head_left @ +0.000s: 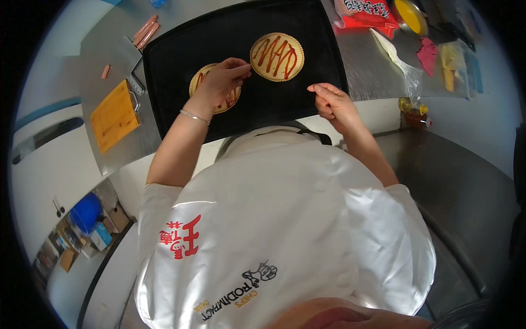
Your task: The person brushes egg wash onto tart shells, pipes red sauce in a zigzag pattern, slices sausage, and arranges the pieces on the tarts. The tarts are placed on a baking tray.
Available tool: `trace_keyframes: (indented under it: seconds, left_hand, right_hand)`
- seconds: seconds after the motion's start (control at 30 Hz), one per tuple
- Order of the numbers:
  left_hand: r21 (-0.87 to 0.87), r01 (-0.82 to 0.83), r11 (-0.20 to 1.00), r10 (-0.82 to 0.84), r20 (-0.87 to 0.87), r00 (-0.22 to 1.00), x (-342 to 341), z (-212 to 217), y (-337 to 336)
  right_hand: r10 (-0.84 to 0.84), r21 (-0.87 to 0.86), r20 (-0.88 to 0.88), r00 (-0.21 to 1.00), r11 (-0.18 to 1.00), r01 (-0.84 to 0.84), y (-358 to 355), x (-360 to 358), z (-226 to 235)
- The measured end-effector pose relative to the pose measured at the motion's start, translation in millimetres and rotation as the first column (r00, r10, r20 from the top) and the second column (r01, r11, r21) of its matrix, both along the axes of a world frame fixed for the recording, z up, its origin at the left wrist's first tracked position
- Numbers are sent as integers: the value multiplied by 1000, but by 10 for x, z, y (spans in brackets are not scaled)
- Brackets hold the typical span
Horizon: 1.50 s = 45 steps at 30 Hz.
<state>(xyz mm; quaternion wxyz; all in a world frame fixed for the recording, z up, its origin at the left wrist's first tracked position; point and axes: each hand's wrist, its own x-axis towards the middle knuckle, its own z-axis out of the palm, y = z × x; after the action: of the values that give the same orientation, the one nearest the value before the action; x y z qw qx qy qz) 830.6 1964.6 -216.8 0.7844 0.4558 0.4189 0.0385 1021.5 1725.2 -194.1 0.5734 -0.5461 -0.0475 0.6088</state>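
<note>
Two round, pale dough bases with fluted edges and red sauce zigzags lie on a black baking tray (279,107). The farther dough base (278,56) is fully visible, right of the tray's middle. My left hand (226,81) hovers over the nearer-left dough base (232,102) and hides much of it. Its fingers are drawn together, the tips close to the farther base's left edge. Over the tray's right side is my right hand (335,105), thumb and forefinger pinched. Whether either pinch contains something small cannot be made out.
Pink sausages (147,33) lie beyond the tray's left corner, above a wooden board (115,116). At right are a red package (366,15), a yellow round container (411,17), a clear piping bag with white filling (397,60), a pink cloth (427,56) and yellow-capped bottles (415,114).
</note>
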Motion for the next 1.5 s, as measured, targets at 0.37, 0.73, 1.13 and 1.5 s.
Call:
trace_keyframes:
  seconds: [0.37,0.73,1.13,1.5]
  left_hand:
    - [402,4,916,69,-166,984,668,-580,-193]
    - [557,-26,830,138,-160,977,896,-741,-84]
    - [398,-167,902,237,-135,962,1055,-502,-92]
    - [780,139,610,177,-305,936,1141,-507,-26]
  right_hand:
    - [169,-93,-4,986,981,-169,-35,1114,-106]
    - [231,-155,-41,972,960,-235,128,1351,-134]
    - [296,-138,1,955,946,-293,313,1313,-106]
    - [339,-137,13,941,933,-334,364,1228,-89]
